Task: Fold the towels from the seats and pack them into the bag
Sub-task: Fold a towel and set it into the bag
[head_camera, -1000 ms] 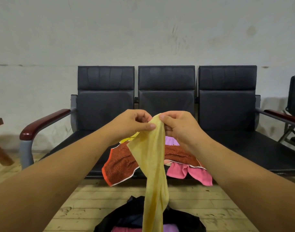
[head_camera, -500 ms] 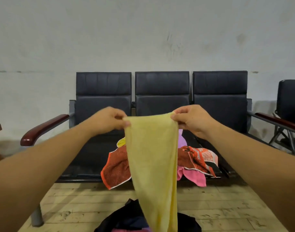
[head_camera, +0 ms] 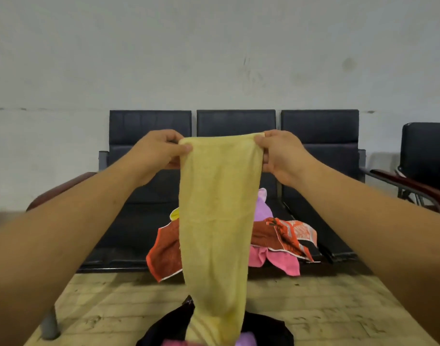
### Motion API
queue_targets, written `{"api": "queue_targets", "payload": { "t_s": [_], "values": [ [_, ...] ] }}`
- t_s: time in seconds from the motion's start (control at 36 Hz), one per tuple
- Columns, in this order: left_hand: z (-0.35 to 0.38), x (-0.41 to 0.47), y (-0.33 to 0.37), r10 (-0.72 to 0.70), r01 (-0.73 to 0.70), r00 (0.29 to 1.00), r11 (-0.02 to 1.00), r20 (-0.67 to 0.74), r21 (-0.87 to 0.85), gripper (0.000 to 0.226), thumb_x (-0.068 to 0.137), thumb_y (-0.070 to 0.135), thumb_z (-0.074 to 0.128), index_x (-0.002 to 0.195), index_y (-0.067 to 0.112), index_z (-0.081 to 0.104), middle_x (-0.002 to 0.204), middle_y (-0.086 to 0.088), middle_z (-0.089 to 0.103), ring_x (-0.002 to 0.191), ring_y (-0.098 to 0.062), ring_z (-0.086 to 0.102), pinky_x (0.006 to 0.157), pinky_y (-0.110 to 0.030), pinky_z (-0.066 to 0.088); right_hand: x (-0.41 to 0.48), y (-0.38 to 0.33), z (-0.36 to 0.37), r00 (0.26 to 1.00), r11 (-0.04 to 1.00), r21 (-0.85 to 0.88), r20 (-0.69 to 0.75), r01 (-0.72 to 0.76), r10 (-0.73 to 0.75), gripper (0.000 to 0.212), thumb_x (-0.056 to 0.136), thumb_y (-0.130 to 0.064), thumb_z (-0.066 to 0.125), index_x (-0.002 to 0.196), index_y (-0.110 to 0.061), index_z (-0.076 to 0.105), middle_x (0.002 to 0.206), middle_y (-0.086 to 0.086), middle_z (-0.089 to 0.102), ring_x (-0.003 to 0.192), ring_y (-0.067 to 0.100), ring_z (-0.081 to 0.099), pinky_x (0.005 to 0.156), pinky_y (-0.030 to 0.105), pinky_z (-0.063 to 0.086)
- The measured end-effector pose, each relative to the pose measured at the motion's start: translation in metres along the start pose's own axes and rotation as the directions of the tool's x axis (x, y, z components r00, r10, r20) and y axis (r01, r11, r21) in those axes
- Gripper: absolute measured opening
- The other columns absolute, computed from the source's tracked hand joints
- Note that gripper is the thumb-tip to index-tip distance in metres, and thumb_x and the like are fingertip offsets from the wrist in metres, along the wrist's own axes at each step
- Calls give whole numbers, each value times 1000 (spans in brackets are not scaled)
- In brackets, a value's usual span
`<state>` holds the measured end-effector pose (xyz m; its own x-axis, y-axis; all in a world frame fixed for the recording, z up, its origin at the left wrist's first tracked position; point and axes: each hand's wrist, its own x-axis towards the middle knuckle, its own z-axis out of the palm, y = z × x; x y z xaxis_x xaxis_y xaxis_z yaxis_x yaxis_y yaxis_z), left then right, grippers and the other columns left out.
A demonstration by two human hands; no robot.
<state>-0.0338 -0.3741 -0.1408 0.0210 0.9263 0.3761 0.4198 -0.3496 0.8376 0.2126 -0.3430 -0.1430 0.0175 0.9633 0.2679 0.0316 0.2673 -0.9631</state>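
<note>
I hold a yellow towel stretched out in front of me. My left hand pinches its top left corner and my right hand pinches its top right corner. The towel hangs down long, and its lower end reaches the open black bag on the floor. Pink and lilac cloth shows inside the bag. Behind the yellow towel, a heap of towels lies on the middle seat: a red-orange one, a pink one, a lilac one and a patterned orange one.
A row of three black seats with dark red armrests stands against a grey wall. Another black chair is at the far right. The floor is pale worn planks.
My hands have moved apart and upward, spreading the yellow towel's top edge wide. The view has tilted up and back from the seats.
</note>
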Motion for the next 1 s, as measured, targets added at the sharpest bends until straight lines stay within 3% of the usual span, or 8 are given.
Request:
{"api": "queue_targets", "payload": {
  "t_s": [0.14,0.22,0.36,0.42,0.56,0.67,0.81,1.0],
  "values": [
    [4,-2,-15,4,-26,997,952,-71,-305,23,93,14,65,116,12,64,116,-8,68,105,-24,69,90,-39,58,-1,5,9,997,964,254,27,-75,71,32,100,-10,53,130,-1,58,124,19,66,113,34,66,97,50,55],
    [16,-13,-34,-35,126,979,877,199,-463,39,93,26,61,130,14,59,127,-6,67,114,-23,66,93,-40,55,-1,7,15,994,929,360,92,-88,59,30,101,-5,48,126,6,60,124,22,67,114,35,67,99,49,53],
    [61,-49,-84,-166,376,776,896,609,-235,23,95,16,57,111,6,69,113,-8,74,106,-20,70,86,-25,55,-1,12,19,978,904,396,184,-163,96,33,100,-8,47,128,5,59,123,20,68,112,34,68,96,49,54],
    [76,-57,-103,-146,398,790,861,595,-318,24,99,7,51,99,6,74,106,-8,75,101,-18,71,85,-24,55,2,19,17,970,897,392,201,-207,136,33,99,-11,49,127,2,60,108,15,71,98,30,71,87,44,58],
    [106,-60,-138,-100,417,814,787,572,-455,50,93,26,64,126,-7,49,141,-16,55,133,-32,51,115,-54,33,9,49,10,940,871,381,261,-311,221,22,101,-12,44,105,-3,63,78,9,71,76,23,69,81,40,56],
    [132,-57,-144,-154,354,862,865,482,-357,53,90,26,71,136,18,45,124,6,69,118,-14,63,102,-35,49,11,66,11,917,859,376,325,-349,230,25,100,-11,42,93,-3,65,74,9,70,73,24,68,85,42,54],
    [148,-59,-156,-182,446,812,807,555,-388,38,85,28,64,118,9,64,112,-2,74,103,-14,69,86,-23,54,13,81,12,896,863,341,373,-373,240,23,98,-10,44,97,-2,65,80,10,69,74,23,69,83,40,57],
    [143,-55,-168,-225,460,854,746,468,-480,39,82,36,58,110,11,68,110,-5,75,103,-20,69,93,-35,56,22,114,4,896,815,377,248,-439,368,21,98,-8,45,106,-1,64,86,11,70,81,26,70,85,41,58]
  ]
}}
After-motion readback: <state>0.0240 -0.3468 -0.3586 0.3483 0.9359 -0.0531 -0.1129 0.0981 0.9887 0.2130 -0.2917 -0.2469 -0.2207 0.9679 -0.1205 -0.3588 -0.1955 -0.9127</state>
